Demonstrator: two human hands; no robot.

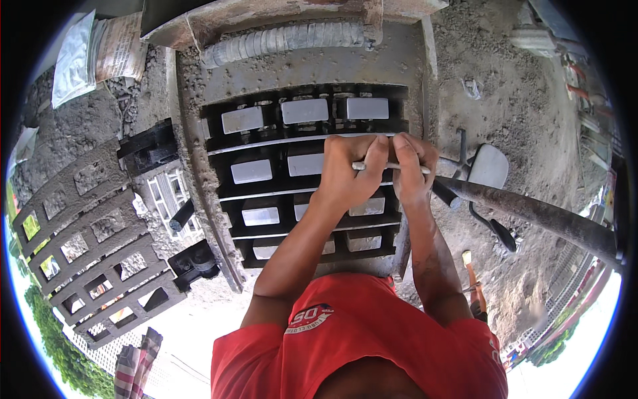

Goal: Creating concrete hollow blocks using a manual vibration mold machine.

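Note:
Both my hands are closed around a short, thin grey rod [392,166], held roughly level over the right half of a dark metal block mould [312,137]. My left hand [354,171] grips the rod's left part, and close beside it my right hand [413,166] grips the right part. Beneath them, the mould has rows of rectangular cores with pale, flat tops, such as the core [304,110] in the far row. Narrow metal strips run between the rows. My hands and forearms hide several cores, and whether the rod touches the mould I cannot tell.
Grey hollow concrete blocks [83,246] appear at left, beside black metal fittings [149,147]. A long metal pipe [545,219] extends right from the mould, near a rounded grey plate [490,166]. A wrapped bar [286,41] crosses the far side; sacks [119,50] lie far left.

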